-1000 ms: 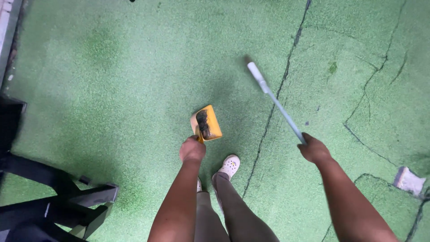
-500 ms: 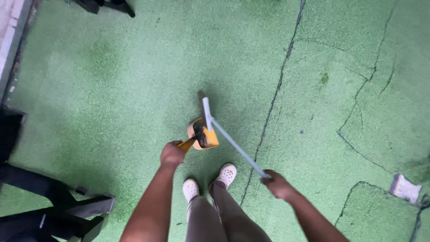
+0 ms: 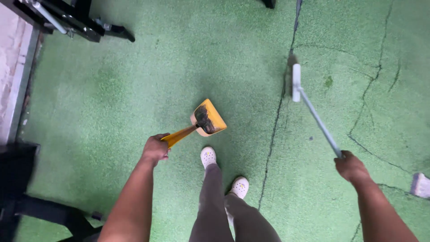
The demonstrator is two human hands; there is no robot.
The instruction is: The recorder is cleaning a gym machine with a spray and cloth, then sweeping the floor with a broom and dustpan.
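Observation:
My left hand point(image 3: 155, 149) grips the handle of a yellow dustpan point(image 3: 208, 119), which hangs above the green floor with a dark clump of dirt in its tray. My right hand point(image 3: 351, 168) holds the end of a pale blue broom handle point(image 3: 319, 121); the broom's narrow head point(image 3: 296, 82) rests out front near a long floor crack. My two feet in white clogs point(image 3: 208, 156) stand between the hands, just behind the dustpan.
Green artificial turf point(image 3: 112, 103) covers the floor, split by dark cracks point(image 3: 274, 130). Black metal frame legs point(image 3: 71, 20) stand at the top left, and more black framing point(image 3: 27, 197) at the lower left. A pale kerb point(image 3: 13, 80) runs along the left edge. A torn grey patch point(image 3: 421, 184) lies right.
The broom head has swung from the dustpan's mouth out to the right and forward. The dustpan has lifted slightly, and I have stepped forward.

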